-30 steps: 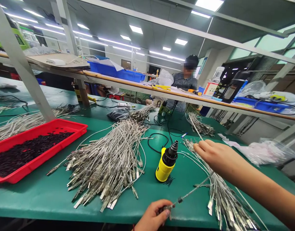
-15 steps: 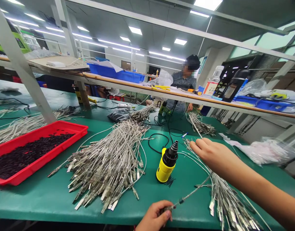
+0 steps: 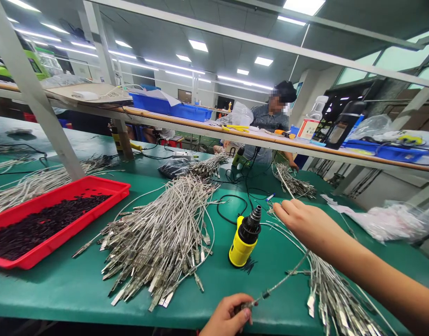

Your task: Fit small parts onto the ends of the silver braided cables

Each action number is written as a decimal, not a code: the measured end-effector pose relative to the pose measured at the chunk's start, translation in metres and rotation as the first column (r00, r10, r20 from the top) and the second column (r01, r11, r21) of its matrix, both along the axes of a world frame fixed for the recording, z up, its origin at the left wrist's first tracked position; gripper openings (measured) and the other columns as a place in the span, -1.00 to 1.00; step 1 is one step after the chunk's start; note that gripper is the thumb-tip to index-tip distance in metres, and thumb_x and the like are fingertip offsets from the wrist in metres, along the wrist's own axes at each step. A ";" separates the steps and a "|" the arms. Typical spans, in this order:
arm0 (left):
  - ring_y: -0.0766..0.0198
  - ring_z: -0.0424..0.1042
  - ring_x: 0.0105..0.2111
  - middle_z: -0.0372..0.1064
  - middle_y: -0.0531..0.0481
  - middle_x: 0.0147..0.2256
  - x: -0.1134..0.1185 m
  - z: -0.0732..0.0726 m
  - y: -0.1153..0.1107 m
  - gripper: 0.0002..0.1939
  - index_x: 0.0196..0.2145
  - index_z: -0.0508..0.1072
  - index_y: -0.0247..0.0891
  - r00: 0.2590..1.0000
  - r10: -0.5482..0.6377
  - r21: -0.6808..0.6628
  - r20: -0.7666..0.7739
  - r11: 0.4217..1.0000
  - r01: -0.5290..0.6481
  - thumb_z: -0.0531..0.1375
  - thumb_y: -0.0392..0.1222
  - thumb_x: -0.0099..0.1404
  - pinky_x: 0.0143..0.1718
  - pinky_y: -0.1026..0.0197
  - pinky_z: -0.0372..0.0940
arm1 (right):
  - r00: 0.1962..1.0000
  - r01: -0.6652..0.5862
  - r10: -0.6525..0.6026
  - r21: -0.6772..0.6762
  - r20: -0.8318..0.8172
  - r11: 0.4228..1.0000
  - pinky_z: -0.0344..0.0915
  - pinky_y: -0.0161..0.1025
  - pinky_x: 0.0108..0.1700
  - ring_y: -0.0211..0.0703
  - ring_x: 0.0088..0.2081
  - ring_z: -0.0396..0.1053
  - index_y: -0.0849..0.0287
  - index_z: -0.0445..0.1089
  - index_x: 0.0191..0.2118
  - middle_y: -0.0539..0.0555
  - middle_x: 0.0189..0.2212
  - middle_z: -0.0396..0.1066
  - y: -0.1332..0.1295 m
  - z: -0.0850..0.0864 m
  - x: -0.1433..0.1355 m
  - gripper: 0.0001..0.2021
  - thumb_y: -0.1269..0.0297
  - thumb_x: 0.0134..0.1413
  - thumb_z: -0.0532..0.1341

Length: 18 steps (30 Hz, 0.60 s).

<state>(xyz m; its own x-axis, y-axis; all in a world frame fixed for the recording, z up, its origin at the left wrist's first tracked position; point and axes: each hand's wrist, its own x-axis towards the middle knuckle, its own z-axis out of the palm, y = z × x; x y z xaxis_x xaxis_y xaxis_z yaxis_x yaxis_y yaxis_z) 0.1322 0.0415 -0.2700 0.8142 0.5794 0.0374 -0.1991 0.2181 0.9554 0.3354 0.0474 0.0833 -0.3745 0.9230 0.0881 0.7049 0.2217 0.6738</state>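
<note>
Cable (image 3: 280, 283) below blurred bottle label (image 3: 307, 128)

Ceiling panels (image 3: 265, 61) glare white, putting sheen on the tabletop (image 3: 217, 280).

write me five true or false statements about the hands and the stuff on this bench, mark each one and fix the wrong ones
1. The left hand holds a cable. True.
2. The yellow tool lies on its side. False: the yellow tool stands with its nozzle pointing up.
3. The red tray holds small black pieces. True.
4. The right hand rests in the red tray. False: the right hand is on the other side of the yellow tool.
5. The labelled bottle stands on the shelf. True.
</note>
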 end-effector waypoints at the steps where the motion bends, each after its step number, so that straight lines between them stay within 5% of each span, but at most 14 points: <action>1: 0.42 0.17 -0.58 0.45 -0.02 -0.42 0.000 0.000 0.000 -0.37 0.02 0.53 -0.33 1.000 0.000 -0.001 -0.001 1.000 0.000 0.28 0.30 0.28 -0.51 0.30 0.09 | 1.000 -0.007 0.007 0.009 -0.007 1.000 0.25 -0.13 -0.41 0.03 -0.31 0.40 0.18 0.43 -0.08 0.16 -0.32 0.43 0.001 0.000 -0.001 -0.64 0.70 0.09 0.15; 18: 0.40 0.19 -0.55 0.45 -0.05 -0.42 0.001 -0.003 0.001 -0.27 0.02 0.52 -0.36 1.000 -0.013 -0.021 -0.011 1.000 0.012 0.28 0.38 0.21 -0.48 0.28 0.12 | 0.998 -0.031 0.033 0.048 -0.051 0.998 0.25 -0.16 -0.38 0.02 -0.30 0.41 0.20 0.44 -0.09 0.13 -0.33 0.44 0.008 -0.006 -0.001 -0.64 0.70 0.08 0.13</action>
<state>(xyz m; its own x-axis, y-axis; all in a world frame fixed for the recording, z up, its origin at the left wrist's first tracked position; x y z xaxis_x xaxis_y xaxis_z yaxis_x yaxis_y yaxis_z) 0.1337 0.0424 -0.2726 0.8217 0.5697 0.0168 -0.1860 0.2402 0.9527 0.3339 0.0552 0.0775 -0.3976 0.9049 0.1517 0.7322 0.2132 0.6469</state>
